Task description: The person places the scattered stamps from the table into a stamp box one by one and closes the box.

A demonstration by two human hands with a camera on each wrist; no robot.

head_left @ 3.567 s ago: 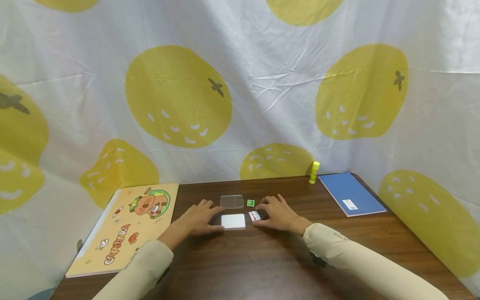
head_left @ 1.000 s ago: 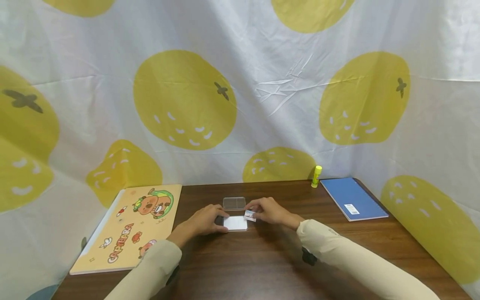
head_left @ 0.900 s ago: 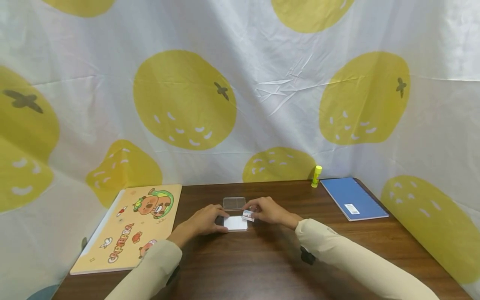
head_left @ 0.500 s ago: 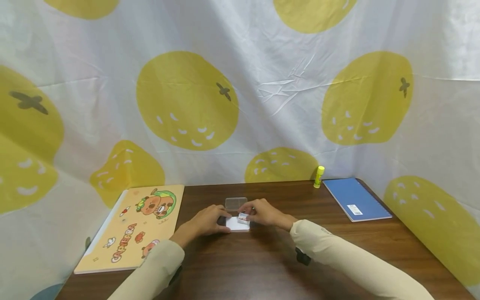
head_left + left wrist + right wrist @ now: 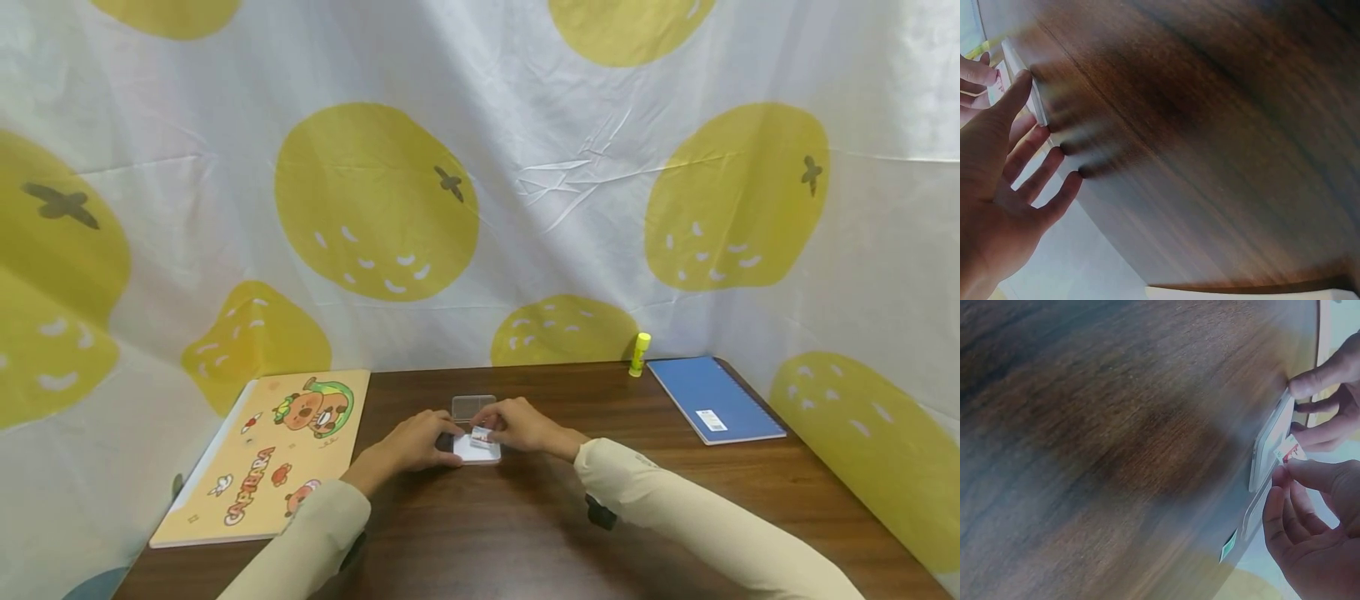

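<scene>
My left hand (image 5: 416, 442) holds the left end of a shallow clear plastic case (image 5: 467, 461) with a white surface inside, its thumb at the near edge and fingers toward the far corner. My right hand (image 5: 525, 427) pinches a small stamp-like paper (image 5: 1290, 450) with a white border and red print. In the head view this paper (image 5: 481, 437) is over the case's right half, tilted; whether it touches the white surface I cannot tell. Behind the case lies a clear plastic lid (image 5: 467, 407), partly covered by my right fingers. A small green stamp-like piece (image 5: 1229, 546) shows beside it in the right wrist view.
On the left of the brown wooden table (image 5: 480, 533) lies a large yellow capybara pad (image 5: 262, 467). A yellow glue stick (image 5: 639, 355) stands at the back right, beside a blue notebook (image 5: 712, 400). A lemon-patterned curtain (image 5: 570, 233) borders the table behind and at the sides.
My right hand has lifted the red-printed paper from the table right of the case and brought it left over the case. My left hand has closed in on the case's left end.
</scene>
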